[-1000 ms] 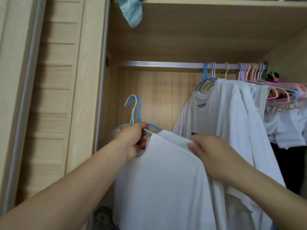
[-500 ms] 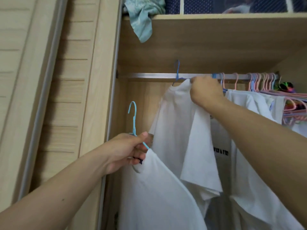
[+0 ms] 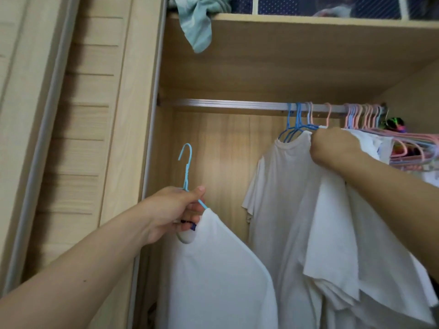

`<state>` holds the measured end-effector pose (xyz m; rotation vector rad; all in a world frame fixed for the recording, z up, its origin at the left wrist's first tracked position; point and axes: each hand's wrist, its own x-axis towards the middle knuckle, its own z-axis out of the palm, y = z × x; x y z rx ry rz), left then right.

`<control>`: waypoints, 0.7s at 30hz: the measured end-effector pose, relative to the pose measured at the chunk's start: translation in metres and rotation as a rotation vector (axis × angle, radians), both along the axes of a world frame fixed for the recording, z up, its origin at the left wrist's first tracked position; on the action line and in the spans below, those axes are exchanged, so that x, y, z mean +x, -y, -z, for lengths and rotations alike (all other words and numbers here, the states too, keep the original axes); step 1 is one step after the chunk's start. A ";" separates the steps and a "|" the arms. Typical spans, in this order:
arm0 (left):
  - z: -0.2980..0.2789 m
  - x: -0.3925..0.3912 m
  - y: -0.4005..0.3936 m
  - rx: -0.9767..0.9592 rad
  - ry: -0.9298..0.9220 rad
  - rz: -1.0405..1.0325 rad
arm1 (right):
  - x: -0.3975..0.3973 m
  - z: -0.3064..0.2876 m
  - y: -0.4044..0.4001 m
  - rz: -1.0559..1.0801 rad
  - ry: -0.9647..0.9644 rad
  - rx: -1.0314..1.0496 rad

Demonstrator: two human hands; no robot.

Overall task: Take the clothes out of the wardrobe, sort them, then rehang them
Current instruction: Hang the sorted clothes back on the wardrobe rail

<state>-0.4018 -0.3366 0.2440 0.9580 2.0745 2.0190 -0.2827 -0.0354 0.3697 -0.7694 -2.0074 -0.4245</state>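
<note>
- Our left hand [image 3: 177,211] gripped the neck of a light-blue hanger [image 3: 187,167], fingers curled round the wire and thumb pressed along its top; the hook stood upright and free, well below the rail [image 3: 228,105].
- A white shirt [image 3: 213,276] hung from that hanger, its collar just under our fingers, in the left part of the wardrobe [image 3: 273,67] opening and apart from the hung clothes.
- Our right hand [image 3: 332,144] was closed in a fist on the shoulder of a hung white shirt [image 3: 287,198], just below the rail; whether it also held the wire beneath the cloth, we could not tell.
- That shirt hung on blue hangers [image 3: 295,125] hooked over the rail, touching more white clothes [image 3: 380,245] to its right.
- Further right, pink hangers [image 3: 361,115] crowded the rail's end, their shoulders fanning towards the frame edge.
- A pale green cloth [image 3: 197,24] drooped over the front edge of the shelf [image 3: 308,21] above the rail.
- A slatted door [image 3: 83,138] stood at the left of the opening.
</note>
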 end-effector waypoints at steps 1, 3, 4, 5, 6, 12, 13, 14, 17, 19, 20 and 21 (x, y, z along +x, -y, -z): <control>0.001 -0.001 0.000 0.000 -0.004 0.000 | 0.003 0.001 0.007 0.011 -0.016 0.063; 0.002 -0.002 0.000 -0.013 -0.018 0.000 | 0.008 0.005 0.031 -0.034 -0.088 0.235; 0.002 -0.001 0.000 -0.022 -0.025 0.002 | 0.013 0.011 0.049 -0.143 -0.115 0.272; 0.002 -0.001 0.000 -0.031 -0.031 0.001 | 0.021 0.020 0.072 -0.325 -0.104 0.216; 0.001 0.000 0.000 -0.035 -0.038 -0.004 | 0.030 0.030 0.096 -0.543 -0.046 0.046; 0.000 0.006 0.003 -0.009 -0.027 -0.037 | 0.046 0.119 0.167 -0.904 0.692 -0.438; 0.001 0.007 0.004 -0.013 -0.027 -0.038 | 0.040 0.128 0.164 -0.821 0.691 -0.323; 0.002 0.008 0.004 -0.020 -0.032 -0.040 | 0.038 0.134 0.159 -0.763 0.653 -0.255; 0.002 0.010 0.007 0.009 -0.048 -0.029 | 0.053 0.139 0.147 -0.740 0.431 -0.267; 0.000 0.010 0.009 0.011 -0.051 -0.021 | 0.064 0.145 0.143 -0.743 0.283 -0.207; -0.001 0.011 0.010 -0.009 -0.052 -0.023 | 0.068 0.148 0.143 -0.727 0.226 -0.140; 0.000 0.015 0.011 -0.042 -0.055 -0.025 | 0.068 0.152 0.143 -0.697 0.183 -0.070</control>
